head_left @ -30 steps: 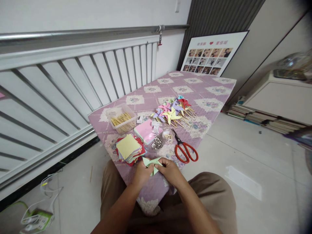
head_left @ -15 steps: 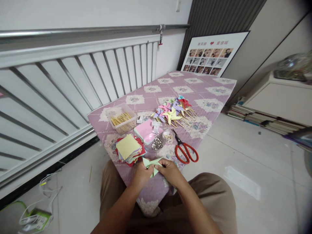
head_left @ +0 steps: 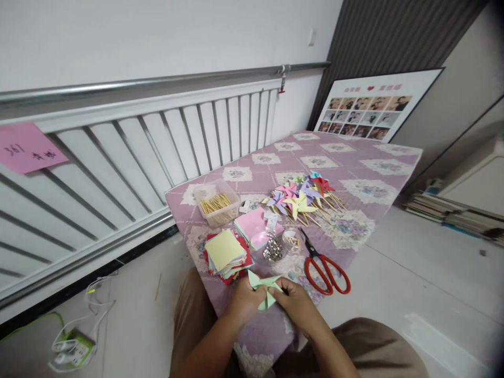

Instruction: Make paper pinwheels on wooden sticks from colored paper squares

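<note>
1. Two hands at work: the left hand (head_left: 246, 300) and right hand (head_left: 296, 303) have their fingers clamped on a folded green paper (head_left: 268, 282) above the near end of the flowered tabletop (head_left: 263, 332), close to a stack of paper squares (head_left: 225, 249).
2. Handwriting on a pink note (head_left: 31, 148) at the radiator (head_left: 157, 147) appears to read "361"; the characters beside it are unclear.
3. Pink lettering flanks a red heart on the photo board (head_left: 372, 107), too blurred to read.
4. Half a second earlier, only a sliver of the note showed; the view has since swung left, the grip unchanged.
</note>
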`<state>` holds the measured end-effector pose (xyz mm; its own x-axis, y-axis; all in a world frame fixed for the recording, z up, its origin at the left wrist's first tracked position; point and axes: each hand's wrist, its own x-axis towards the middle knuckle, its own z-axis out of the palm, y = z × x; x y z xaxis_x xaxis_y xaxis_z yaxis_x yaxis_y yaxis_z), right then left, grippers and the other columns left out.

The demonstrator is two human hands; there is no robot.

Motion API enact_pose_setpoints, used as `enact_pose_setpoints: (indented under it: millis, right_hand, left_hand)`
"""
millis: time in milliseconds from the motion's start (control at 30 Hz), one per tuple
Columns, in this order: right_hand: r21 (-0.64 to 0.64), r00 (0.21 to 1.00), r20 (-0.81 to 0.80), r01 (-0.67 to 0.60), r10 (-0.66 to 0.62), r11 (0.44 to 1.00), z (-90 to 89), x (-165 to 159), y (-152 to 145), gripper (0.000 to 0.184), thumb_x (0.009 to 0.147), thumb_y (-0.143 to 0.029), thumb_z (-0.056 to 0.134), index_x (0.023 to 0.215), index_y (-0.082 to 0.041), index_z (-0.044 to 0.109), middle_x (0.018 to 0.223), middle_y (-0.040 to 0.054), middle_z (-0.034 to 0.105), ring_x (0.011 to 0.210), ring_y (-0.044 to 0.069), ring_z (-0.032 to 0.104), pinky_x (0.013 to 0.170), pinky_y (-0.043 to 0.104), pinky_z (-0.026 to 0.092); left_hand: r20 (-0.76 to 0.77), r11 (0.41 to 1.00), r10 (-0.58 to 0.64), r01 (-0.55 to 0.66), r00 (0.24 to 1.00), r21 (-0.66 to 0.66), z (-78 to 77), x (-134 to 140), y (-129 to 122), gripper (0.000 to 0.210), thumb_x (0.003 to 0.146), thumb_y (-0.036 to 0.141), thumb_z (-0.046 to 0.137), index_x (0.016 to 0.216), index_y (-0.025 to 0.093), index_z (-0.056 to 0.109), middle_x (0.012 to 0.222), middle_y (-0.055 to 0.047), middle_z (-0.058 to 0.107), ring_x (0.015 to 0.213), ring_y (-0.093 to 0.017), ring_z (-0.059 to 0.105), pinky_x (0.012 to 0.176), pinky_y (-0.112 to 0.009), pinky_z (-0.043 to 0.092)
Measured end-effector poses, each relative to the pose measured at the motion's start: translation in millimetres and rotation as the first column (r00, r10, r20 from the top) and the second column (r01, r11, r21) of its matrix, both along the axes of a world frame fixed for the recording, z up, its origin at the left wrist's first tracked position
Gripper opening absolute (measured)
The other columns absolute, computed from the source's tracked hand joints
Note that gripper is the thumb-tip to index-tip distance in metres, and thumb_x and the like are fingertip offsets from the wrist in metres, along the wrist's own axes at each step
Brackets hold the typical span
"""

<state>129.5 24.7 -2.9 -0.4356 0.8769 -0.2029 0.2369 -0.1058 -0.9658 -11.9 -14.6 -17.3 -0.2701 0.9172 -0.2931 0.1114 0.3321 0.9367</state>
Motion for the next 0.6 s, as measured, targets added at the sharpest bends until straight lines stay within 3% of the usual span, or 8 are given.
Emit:
enact_pose_setpoints:
  millis: [267,600]
  right_hand:
    - [0.002,1.000,0.024,-0.001,0.001,1.000,10.3,-1.5,0.0,0.028,0.072,-0.047,0.062,0.062,-0.021,0.059,0.060,-0.0014,0.057,0.059,0.017,0.052,0.056,0.027,0.041]
    - [-0.002,1.000,0.003,-0.021,0.021,1.000,5.5,-0.8,4.2,0.023,0.071,-0.042,0.062,0.064,-0.020,0.061,0.062,0.0004,0.061,0.061,0.020,0.055,0.059,0.029,0.042]
  left_hand:
    - [0.036,1.000,-0.002,0.002,0.999,-0.017,6.6,-1.1,1.6,0.007,0.069,0.016,0.057,0.064,0.019,0.053,0.059,0.001,0.058,0.054,-0.012,0.049,0.050,-0.022,0.037]
    - [0.103,1.000,-0.003,0.005,0.995,-0.023,0.6,-0.1,3.3,0.004,0.069,0.015,0.056,0.071,0.018,0.057,0.065,-0.001,0.062,0.059,-0.015,0.054,0.055,-0.026,0.041]
